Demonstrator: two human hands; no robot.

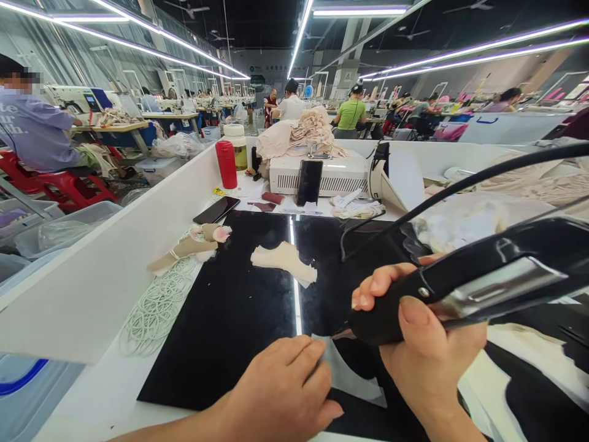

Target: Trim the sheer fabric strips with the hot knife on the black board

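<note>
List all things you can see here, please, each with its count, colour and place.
mat: one, black, middle of the table
cloth piece: one, cream, on the mat
sheet: one, pale and thin, near edge of the mat
loops: many, white, left of the mat
bundle: one, beige, by the mat's far left corner
phones: two, black, one flat beyond the mat, one leaning on the box
bottle: one, red, far left of the table
jar: one, yellowish with white lid, beside the bottle
box: one, white, far end
cloth pile: one, cream, on the box
people: several, at tables behind
tool: one, black, corded, in the right hand
left hand: flat on the sheet
right hand: closed round the tool
</note>
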